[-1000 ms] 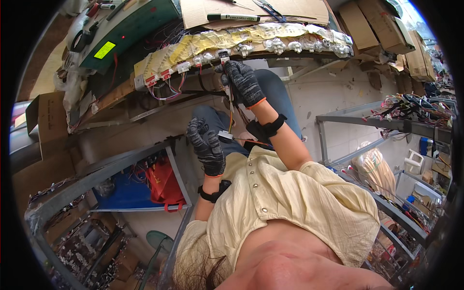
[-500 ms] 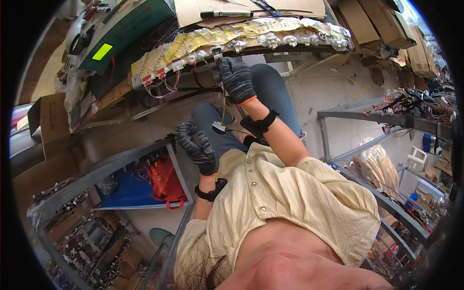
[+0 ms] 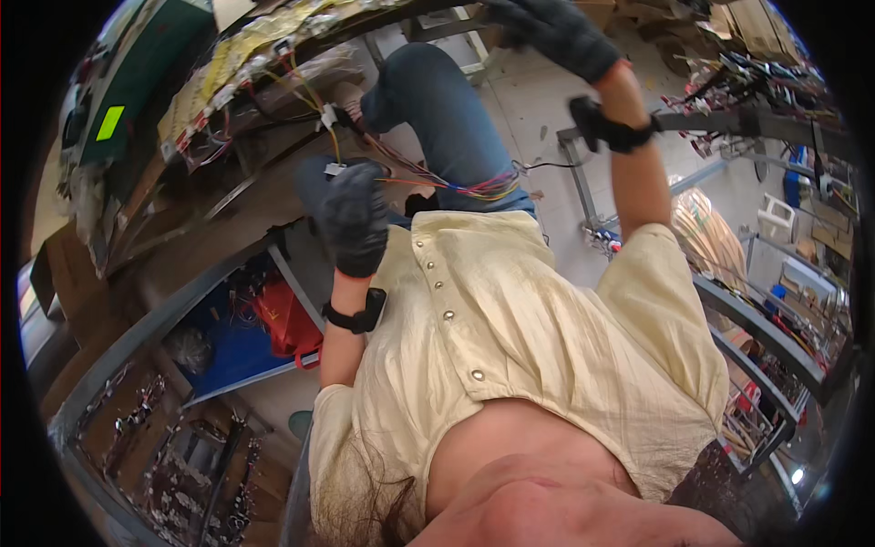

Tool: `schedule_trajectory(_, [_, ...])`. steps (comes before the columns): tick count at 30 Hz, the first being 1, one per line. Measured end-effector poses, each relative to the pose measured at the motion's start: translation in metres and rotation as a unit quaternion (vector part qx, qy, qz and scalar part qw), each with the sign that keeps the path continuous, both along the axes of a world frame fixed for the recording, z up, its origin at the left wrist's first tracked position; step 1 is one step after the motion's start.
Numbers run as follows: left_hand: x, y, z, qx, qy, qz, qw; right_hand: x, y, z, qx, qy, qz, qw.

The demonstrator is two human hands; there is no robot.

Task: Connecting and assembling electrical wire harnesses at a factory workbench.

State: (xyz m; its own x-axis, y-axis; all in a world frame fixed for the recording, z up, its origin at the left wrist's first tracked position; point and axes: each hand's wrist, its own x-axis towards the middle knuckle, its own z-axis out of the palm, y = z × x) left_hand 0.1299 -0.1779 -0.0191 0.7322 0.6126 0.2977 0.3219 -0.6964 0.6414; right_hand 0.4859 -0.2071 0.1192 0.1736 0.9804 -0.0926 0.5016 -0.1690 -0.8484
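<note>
Nearest is the cream shirt (image 3: 474, 319), filling the lower middle; its bottom edge hides part of the lap. Left hand (image 3: 349, 219), dark-gloved, left of center: fingers curled in, tips mostly hidden by the glove's own back. Small white connector (image 3: 334, 170) sits right at the fingertips; can't tell if pinched or only touched. Right hand (image 3: 554, 35), also gloved, up at the top edge, motion-blurred, fingers stretched leftward; can't tell how wide they are or whether anything is held.

Wire bundle (image 3: 437, 176), multicolored, runs across the jeans (image 3: 447, 109) in the upper middle; its left end gets lost among the wires by a second white connector (image 3: 329, 116). Farther, upper left: desk edge with a yellow-taped connector strip (image 3: 246, 55), blurred and cut off by the top of the frame; individual sockets hard to make out. Green box (image 3: 137, 77) with a lit display beside it, partly cut off. Red bag (image 3: 284, 314) on blue shelf (image 3: 228, 356), lower left, partly behind the metal frame (image 3: 293, 273).
</note>
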Motion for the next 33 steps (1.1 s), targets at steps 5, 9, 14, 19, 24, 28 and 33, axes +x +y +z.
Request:
schedule_trajectory(5, [0.080, -0.035, -0.075, 0.170, 0.267, -0.167, 0.934, 0.034, -0.181, -0.070, -0.143, 0.208, -0.095, 0.963])
schedule_trajectory(9, [0.114, -0.037, -0.074, -0.028, 0.314, -0.290, 0.904, -0.023, -0.259, -0.158, -0.260, 0.410, 0.048, 0.873])
schedule_trajectory(14, [0.085, -0.058, 0.035, -0.086, 0.220, -0.326, 0.916, -0.089, -0.172, -0.168, 0.136, 0.237, 0.113, 0.955])
schedule_trajectory(19, [0.037, -0.040, 0.070, -0.515, 0.024, -0.128, 0.847, -0.130, -0.127, -0.102, -0.047, 0.569, 0.205, 0.795])
schedule_trajectory(24, [0.050, -0.012, 0.073, -0.479, 0.162, -0.067, 0.860, -0.248, -0.098, -0.236, 0.174, 0.173, 0.277, 0.929])
schedule_trajectory(28, [0.027, -0.007, 0.043, -0.676, 0.047, 0.075, 0.731, -0.113, -0.129, -0.175, 0.015, 0.067, 0.100, 0.993])
schedule_trajectory(33, [0.046, 0.001, 0.028, -0.647, 0.001, 0.106, 0.755, -0.004, -0.165, -0.248, -0.358, 0.200, -0.260, 0.874])
